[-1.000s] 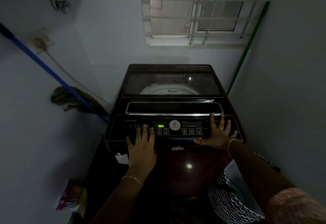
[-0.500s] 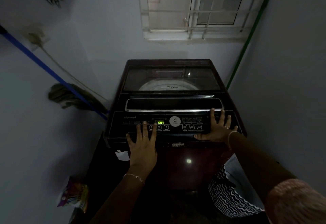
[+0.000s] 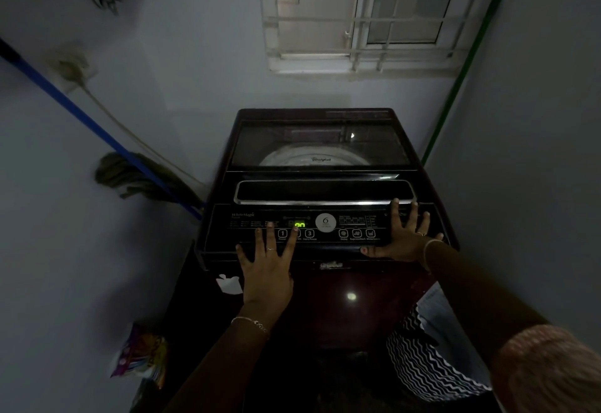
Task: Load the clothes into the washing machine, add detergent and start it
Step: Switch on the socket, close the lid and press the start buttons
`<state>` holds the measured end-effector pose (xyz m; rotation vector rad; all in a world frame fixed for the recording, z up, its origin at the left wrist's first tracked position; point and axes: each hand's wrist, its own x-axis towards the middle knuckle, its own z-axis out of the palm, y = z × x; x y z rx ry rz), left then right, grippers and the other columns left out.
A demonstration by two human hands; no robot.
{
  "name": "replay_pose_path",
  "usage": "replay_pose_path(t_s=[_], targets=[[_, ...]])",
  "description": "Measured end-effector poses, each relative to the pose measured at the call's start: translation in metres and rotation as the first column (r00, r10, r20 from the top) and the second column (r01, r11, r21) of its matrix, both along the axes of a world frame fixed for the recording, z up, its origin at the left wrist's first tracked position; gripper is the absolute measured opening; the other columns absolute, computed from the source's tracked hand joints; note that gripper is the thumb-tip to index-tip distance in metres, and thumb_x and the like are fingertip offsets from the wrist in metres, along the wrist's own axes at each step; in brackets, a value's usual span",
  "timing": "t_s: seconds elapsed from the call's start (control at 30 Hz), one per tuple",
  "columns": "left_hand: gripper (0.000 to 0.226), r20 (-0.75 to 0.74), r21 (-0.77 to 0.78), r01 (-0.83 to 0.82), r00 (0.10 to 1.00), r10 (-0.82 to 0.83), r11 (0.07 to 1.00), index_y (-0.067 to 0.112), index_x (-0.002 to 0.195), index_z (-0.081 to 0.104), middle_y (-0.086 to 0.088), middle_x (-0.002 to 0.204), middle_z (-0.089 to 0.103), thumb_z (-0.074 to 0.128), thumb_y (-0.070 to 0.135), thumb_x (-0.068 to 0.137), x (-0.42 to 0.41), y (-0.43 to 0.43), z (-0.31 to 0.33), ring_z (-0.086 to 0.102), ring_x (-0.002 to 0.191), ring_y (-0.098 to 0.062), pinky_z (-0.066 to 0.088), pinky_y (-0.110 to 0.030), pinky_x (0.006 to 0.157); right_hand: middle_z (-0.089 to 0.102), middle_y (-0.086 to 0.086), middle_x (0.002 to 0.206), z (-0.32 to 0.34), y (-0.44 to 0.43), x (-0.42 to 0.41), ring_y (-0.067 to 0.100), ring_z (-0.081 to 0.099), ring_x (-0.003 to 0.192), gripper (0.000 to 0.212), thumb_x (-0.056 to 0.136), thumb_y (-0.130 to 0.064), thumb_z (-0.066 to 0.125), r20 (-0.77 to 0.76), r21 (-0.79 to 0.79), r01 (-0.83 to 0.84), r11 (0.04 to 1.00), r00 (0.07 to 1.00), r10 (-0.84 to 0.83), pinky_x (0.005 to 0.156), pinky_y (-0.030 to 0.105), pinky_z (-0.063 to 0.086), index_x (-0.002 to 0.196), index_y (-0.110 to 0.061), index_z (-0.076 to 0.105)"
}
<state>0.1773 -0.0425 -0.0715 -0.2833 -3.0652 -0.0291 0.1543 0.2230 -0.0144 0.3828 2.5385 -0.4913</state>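
A dark maroon top-loading washing machine (image 3: 325, 298) stands in front of me with its glass lid (image 3: 320, 147) down. Its control panel (image 3: 325, 225) shows lit green digits and numbered buttons. My left hand (image 3: 265, 269) lies flat on the panel's left part, fingers spread, with a fingertip over the button marked 2. My right hand (image 3: 403, 237) rests flat on the panel's right end, fingers straight. A black-and-white zigzag cloth (image 3: 426, 367) lies low on the right beside the machine. A colourful packet (image 3: 140, 354) sits on the floor at the left.
A blue-handled mop (image 3: 130, 172) leans on the left wall, close to the machine's corner. A green pole (image 3: 461, 77) leans in the right corner. A barred window (image 3: 361, 12) is above the machine. A wall socket and cord (image 3: 70, 66) are on the left wall.
Both hands stay flat on the panel. The left hand's fingers have spread and reached a little further up over the numbered buttons. The view has shifted slightly.
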Motion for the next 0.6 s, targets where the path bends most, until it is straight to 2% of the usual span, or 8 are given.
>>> replay_pose_path(t_s=[0.27, 0.4, 0.6], targets=[[0.095, 0.017, -0.003, -0.005, 1.000, 0.005, 1.000, 0.040, 0.146, -0.020, -0.014, 0.160, -0.008, 0.056, 0.037, 0.090, -0.0011, 0.0008, 0.0000, -0.005, 0.148, -0.035, 0.010, -0.068, 0.111, -0.046, 0.009, 0.146, -0.0038, -0.0009, 0.0024, 0.040, -0.031, 0.139, 0.139, 0.053, -0.081, 0.065, -0.058, 0.022, 0.011, 1.000, 0.998, -0.010, 0.107, 0.069, -0.006, 0.139, -0.039, -0.036], [0.092, 0.024, -0.001, -0.004, 1.000, 0.004, 1.000, 0.040, 0.147, -0.017, -0.015, 0.160, -0.009, 0.055, 0.037, 0.090, -0.0006, 0.0001, 0.0014, -0.006, 0.147, -0.035, 0.008, -0.067, 0.111, -0.047, 0.009, 0.145, -0.0030, -0.0006, 0.0017, 0.039, -0.033, 0.138, 0.140, 0.053, -0.080, 0.066, -0.044, 0.011, 0.009, 1.000, 0.999, -0.009, 0.107, 0.069, -0.006, 0.138, -0.039, -0.037], [0.095, 0.021, -0.008, -0.002, 1.000, 0.002, 1.000, 0.040, 0.145, -0.022, -0.015, 0.159, -0.010, 0.056, 0.036, 0.090, -0.0001, 0.0001, 0.0002, -0.007, 0.147, -0.035, 0.009, -0.067, 0.111, -0.044, 0.010, 0.147, -0.0027, -0.0023, 0.0015, 0.039, -0.033, 0.138, 0.138, 0.055, -0.080, 0.065, -0.037, 0.030, 0.019, 0.999, 0.999, -0.018, 0.107, 0.069, -0.005, 0.138, -0.038, -0.036]])
